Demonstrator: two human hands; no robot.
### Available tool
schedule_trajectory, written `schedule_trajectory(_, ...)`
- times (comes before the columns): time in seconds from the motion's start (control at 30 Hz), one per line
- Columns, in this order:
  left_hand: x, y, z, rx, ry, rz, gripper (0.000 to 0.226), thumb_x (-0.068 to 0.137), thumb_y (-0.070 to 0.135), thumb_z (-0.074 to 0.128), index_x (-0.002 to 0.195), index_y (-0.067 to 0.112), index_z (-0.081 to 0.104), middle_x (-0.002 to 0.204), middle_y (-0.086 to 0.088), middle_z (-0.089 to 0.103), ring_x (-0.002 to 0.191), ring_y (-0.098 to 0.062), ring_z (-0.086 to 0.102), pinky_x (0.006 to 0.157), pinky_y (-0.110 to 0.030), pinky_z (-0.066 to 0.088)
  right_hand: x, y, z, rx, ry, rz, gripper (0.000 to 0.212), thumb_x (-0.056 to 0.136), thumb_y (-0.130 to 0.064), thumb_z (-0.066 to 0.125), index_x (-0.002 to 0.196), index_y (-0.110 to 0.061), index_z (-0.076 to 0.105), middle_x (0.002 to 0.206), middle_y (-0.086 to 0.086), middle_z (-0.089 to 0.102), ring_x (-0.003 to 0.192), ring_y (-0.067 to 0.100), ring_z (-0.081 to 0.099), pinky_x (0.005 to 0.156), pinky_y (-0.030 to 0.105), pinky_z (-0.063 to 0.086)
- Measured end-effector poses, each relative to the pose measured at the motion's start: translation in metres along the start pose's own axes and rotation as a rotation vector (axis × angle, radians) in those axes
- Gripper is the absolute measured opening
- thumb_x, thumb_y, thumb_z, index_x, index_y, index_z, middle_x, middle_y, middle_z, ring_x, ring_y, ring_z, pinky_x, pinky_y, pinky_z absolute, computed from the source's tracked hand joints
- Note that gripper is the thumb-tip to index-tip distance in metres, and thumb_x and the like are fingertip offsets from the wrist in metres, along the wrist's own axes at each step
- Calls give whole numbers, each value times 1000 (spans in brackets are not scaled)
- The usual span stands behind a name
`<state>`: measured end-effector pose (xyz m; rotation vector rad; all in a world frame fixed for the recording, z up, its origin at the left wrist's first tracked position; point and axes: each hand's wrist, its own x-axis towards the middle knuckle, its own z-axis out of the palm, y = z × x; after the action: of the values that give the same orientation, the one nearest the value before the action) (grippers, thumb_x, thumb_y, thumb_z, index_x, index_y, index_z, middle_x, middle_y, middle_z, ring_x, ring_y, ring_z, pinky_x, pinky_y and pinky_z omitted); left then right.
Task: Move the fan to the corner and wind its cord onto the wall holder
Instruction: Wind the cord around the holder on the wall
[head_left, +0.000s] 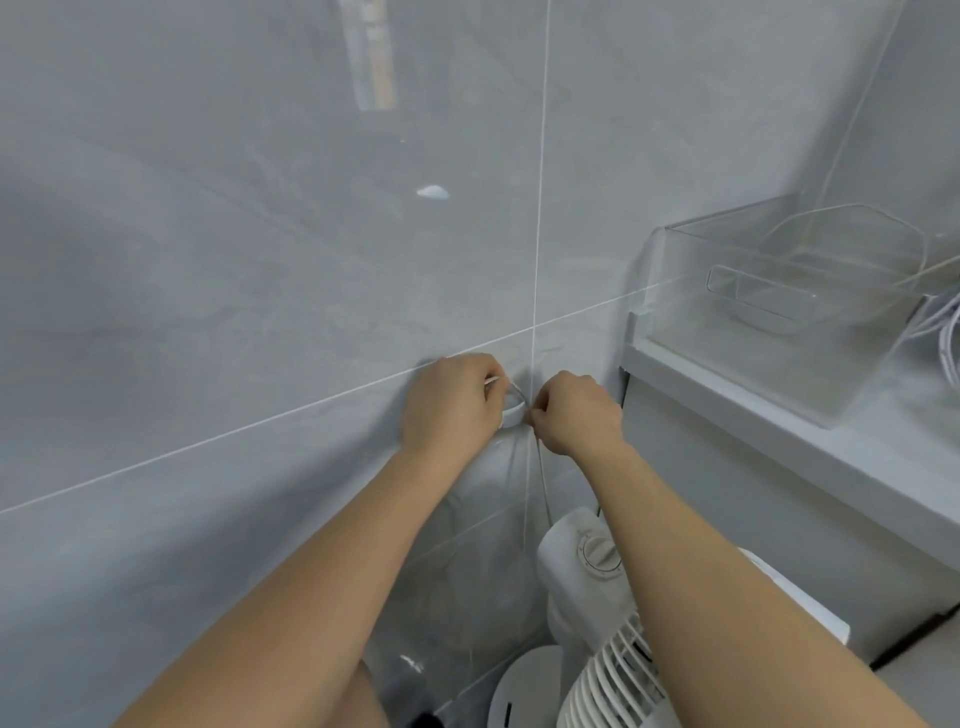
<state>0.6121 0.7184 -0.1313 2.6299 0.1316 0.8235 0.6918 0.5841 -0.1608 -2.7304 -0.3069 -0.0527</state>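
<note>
Head view, one entry per item.

Wall holder (513, 411): a small white round piece is being seen fixed to the grey tiled wall (260, 260), just below the crossing of the grout lines, between the two hands.

Cord (543, 483): a thin pale line is being held at the holder and is being led down from there toward the fan; a loop of it is being shown over the holder's upper edge.

Left hand (451, 400): it is being kept curled against the wall on the left of the holder, fingers closed around a stretch of cord.

Right hand (576, 415): it is being kept narrow, thumb and fingertip pinched on the cord just right of the holder.

Fan (597, 613): a white unit with a dial on top and a slatted grille is being seen standing low in the corner, near and right, partly covered by the right forearm; its round base is being shown at the bottom edge.

Shelf (779, 431): a pale ledge on the right is being occupied by a clear plastic bin (789, 280), with white cables (948, 332) just beside it at the far right edge.
</note>
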Motion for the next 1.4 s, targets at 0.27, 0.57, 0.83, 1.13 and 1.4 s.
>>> schedule_trajectory(0.27,-18,-21,9,-136,7,-90,6,88,22,66,89,29,66,60,15,56,57,-5,55,59,-28,45,-3,7,-3,227,65,-10,5,85,-21,71,84,-24,75,83,-2,75,84,24,69,67,29,55)
schedule_trajectory(0.57,-30,-40,0,-99,35,-143,7,86,29,72,82,27,66,60,9,67,61,-15,64,61,-36,55,0,7,1,291,-5,-87,19,85,-11,63,87,-25,76,85,1,77,89,25,72,80,36,61)
schedule_trajectory(0.83,-49,-52,5,-31,138,-93,7,89,20,69,85,24,66,63,4,69,59,-24,65,55,-40,54,-5,15,-1,344,-44,-97,17,84,-21,62,85,-24,78,81,-2,76,79,22,75,75,39,63)
schedule_trajectory(1.13,-90,-67,40,-338,157,-362,11,90,30,71,96,39,68,86,12,78,72,-5,72,66,-38,60,-34,-6,3,243,-365,-162,24,80,-25,58,73,-10,75,67,-7,78,64,17,77,72,38,66)
schedule_trajectory(1.4,-98,-69,83,-618,88,-496,17,76,54,60,92,51,66,83,12,78,75,-13,75,69,-45,63,-22,-3,10,128,-358,-134,25,87,-22,52,82,-18,76,76,-4,80,70,22,78,75,41,66)
